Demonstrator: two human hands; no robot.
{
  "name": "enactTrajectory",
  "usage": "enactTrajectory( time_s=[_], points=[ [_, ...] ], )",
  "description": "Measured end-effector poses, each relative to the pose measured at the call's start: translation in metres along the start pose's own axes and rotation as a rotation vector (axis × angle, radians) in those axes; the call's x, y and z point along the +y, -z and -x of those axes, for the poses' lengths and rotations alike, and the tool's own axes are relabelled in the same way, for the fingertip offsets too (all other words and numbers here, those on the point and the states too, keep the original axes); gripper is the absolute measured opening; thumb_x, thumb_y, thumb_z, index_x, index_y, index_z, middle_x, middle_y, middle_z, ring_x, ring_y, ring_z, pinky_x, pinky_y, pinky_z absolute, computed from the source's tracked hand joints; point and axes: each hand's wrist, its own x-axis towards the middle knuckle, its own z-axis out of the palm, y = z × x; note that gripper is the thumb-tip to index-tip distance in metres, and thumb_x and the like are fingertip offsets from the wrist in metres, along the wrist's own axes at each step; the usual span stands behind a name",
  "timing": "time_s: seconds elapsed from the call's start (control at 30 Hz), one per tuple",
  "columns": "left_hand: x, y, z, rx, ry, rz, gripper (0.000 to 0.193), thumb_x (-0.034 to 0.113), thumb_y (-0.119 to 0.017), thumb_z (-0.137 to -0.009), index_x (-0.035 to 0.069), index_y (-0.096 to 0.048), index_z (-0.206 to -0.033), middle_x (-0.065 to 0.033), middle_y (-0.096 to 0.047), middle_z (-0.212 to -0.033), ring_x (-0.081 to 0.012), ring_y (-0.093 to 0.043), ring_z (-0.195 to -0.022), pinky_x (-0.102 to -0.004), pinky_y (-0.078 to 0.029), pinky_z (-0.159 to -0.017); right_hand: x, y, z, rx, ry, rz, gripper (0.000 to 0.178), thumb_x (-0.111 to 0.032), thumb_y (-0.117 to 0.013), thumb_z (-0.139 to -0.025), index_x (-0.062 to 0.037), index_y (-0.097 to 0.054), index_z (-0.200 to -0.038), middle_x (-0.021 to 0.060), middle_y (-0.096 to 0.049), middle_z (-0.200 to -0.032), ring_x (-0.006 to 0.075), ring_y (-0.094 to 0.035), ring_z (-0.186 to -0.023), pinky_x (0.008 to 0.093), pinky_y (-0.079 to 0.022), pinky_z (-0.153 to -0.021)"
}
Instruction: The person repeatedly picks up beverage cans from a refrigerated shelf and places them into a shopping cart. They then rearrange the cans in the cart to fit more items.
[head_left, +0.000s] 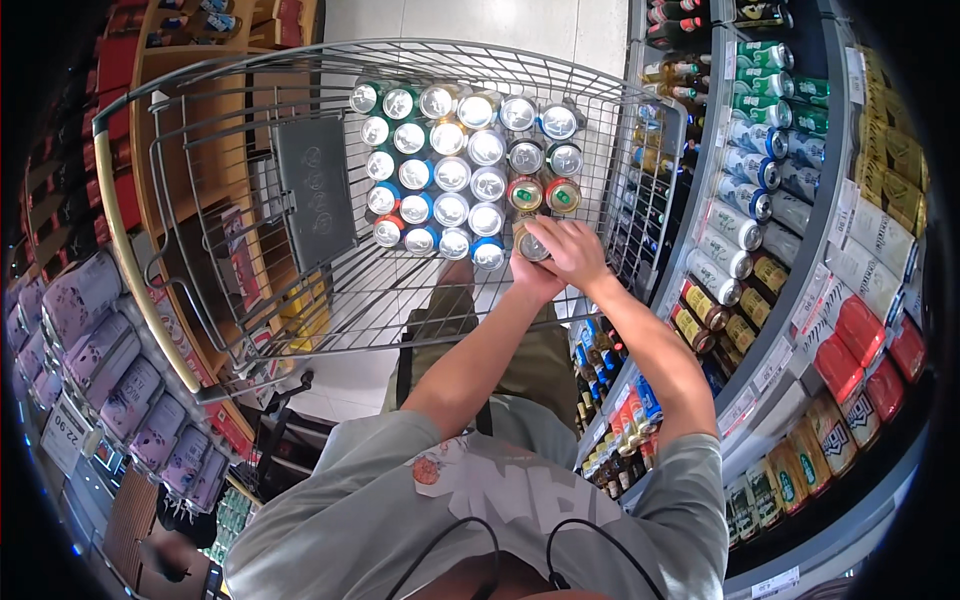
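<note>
Inside the wire shopping cart (pixel 477 48), several drink cans (pixel 452 174) stand upright in close rows with their silver tops facing up. At the near right end of these rows, both my hands are around one can (pixel 529 243) with a brownish-gold rim. My left hand (pixel 538 281) is closed on its near side, its fingers mostly hidden. From the right, my right hand (pixel 570 252) grips the same can, fingers bent over its edge. Just beyond it stand two red-rimmed cans with green tabs, one being the right-hand can (pixel 562 195).
A grey plastic panel (pixel 313 190) hangs at the cart's left, beside its pale handle bar (pixel 122 240). Shelves on the right hold rows of cans, such as the green cans (pixel 763 83). Lilac packs (pixel 130 400) and a wooden rack (pixel 165 100) line the left.
</note>
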Motion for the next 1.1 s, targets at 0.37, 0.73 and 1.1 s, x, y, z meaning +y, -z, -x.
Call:
enactTrajectory(
  time_s=[0.37, 0.73, 1.1],
  points=[
    [0.011, -0.001, -0.018, -0.01, -0.147, -0.069, 0.058, 0.062, -0.044, -0.098, 0.02, -0.066, -0.131, -0.0073, -0.064, -0.141, -0.0315, -0.054, -0.135, -0.0518, -0.035, -0.121, 0.009, -0.029, 0.002, -0.018, 0.01, 0.017, 0.06, -0.021, -0.08, -0.074, -0.0095, -0.066, -0.131, 0.0096, -0.07, -0.122, 0.0257, -0.067, -0.099, 0.0404, -0.051, -0.083],
    [0.033, 0.056, -0.076, -0.058, -0.122, -0.014, 0.084, 0.074, -0.014, -0.099, 0.02, -0.05, -0.153, -0.0083, -0.051, -0.156, -0.0315, -0.044, -0.147, -0.0474, -0.031, -0.124, 0.008, -0.032, 0.008, -0.078, -0.023, -0.053, 0.058, -0.01, -0.078, -0.075, -0.005, -0.064, -0.131, 0.0155, -0.064, -0.132, 0.0342, -0.061, -0.116, 0.0475, -0.047, -0.101],
    [0.031, 0.033, -0.062, 0.113, -0.166, -0.034, 0.083, 0.068, -0.016, -0.101, 0.011, -0.042, -0.154, -0.0178, -0.045, -0.157, -0.0363, -0.044, -0.145, -0.0493, -0.034, -0.122, -0.018, 0.022, 0.016, 0.017, -0.211, -0.24, 0.034, 0.001, -0.071, -0.081, -0.0033, -0.07, -0.114, 0.0155, -0.069, -0.12, 0.0372, -0.064, -0.119, 0.0489, -0.051, -0.103]
  ],
)
